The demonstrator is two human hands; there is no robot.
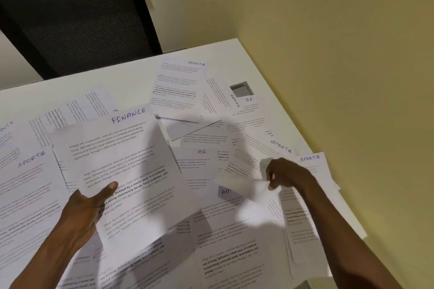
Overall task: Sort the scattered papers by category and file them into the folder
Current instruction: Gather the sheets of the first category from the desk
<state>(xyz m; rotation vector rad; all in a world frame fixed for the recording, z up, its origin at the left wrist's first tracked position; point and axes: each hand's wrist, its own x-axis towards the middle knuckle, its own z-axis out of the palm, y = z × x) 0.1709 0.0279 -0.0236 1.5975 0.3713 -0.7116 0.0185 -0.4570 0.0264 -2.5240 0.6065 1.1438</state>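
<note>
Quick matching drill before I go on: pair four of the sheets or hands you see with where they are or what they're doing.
Things:
1. FINANCE sheet
2. right hand
3. SPORTS sheet at the table's right edge
4. HR sheet in the middle

States:
A. lying flat among the other papers
B. partly under the right wrist
C. held up by the left hand
D. pinching a blurred paper's corner

Pairs: 1-C, 2-D, 3-B, 4-A

Black mesh chair (75, 16) — white table (234, 54)
</note>
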